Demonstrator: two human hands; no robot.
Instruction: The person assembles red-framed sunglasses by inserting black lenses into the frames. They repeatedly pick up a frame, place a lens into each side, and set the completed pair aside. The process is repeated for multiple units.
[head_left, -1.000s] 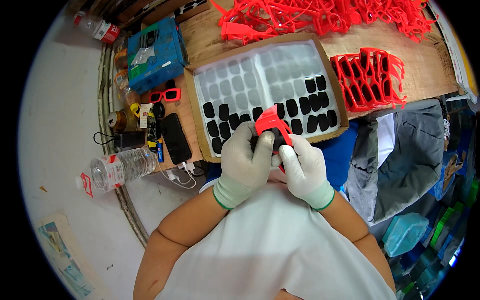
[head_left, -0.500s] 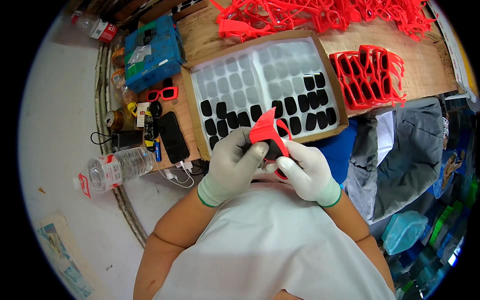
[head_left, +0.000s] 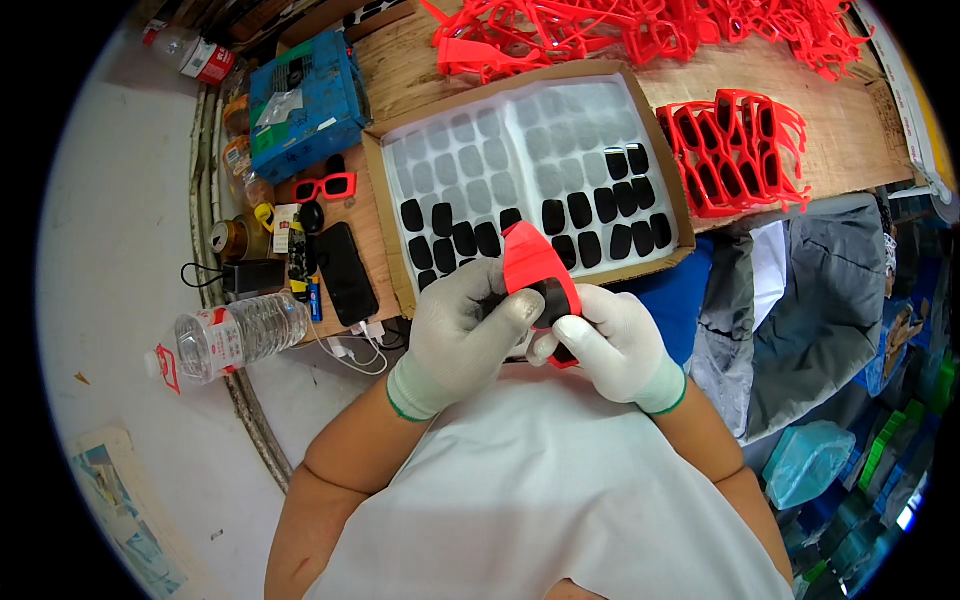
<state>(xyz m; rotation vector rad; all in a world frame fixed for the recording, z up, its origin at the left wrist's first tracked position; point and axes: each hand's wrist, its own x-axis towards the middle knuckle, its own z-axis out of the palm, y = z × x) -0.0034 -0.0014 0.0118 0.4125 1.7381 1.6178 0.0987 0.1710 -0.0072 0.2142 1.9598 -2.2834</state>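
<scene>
Both my hands wear white gloves with green cuffs and hold one pair of red sunglasses [head_left: 533,262] in front of my chest. My left hand [head_left: 468,325] is closed on it, the greyed thumb pressing at a dark lens. My right hand [head_left: 610,335] pinches the other end of the front, where a second dark lens shows partly. A wide red temple points up and away from me. Just beyond lies a shallow cardboard box [head_left: 682,205] with rows of black lenses [head_left: 580,210] on a pale dimpled sheet; my hands hide its near edge in part.
Red frames with dark lenses [head_left: 735,155] stand stacked right of the box, and a heap of red frames [head_left: 640,30] lies behind. At left are a blue case [head_left: 305,105], a phone [head_left: 345,275], red glasses [head_left: 325,187] and a large plastic bottle [head_left: 235,337]. Grey cloth [head_left: 810,300] hangs at right.
The sunglasses have turned in my hands: the wide temple now shows more of its broad face, and the other temple no longer shows. Both hands stay in nearly the same place.
</scene>
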